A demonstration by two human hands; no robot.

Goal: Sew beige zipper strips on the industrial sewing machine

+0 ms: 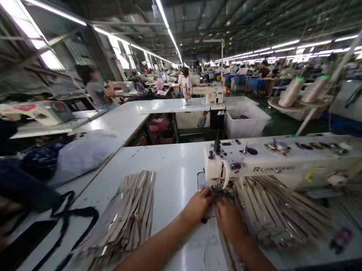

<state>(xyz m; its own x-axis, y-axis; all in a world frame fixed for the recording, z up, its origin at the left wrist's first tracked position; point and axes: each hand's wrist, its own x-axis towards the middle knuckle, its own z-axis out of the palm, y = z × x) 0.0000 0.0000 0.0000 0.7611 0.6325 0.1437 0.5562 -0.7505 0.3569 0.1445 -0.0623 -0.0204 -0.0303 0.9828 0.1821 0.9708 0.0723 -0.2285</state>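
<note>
Resting side by side under the head of the sewing machine (282,161), the left hand (198,206) and the right hand (228,219) are pressed flat, fingers together, on a small dark piece (205,216) lying on the white table (174,169) at the needle. Whether anything is gripped cannot be told. A stack of pale strips (126,217) is seen to the left, another stack (276,211) just right of the hands. Dark cloth (13,180) is heaped at far left.

Bright overhead tubes; blurred, warped edges
</note>
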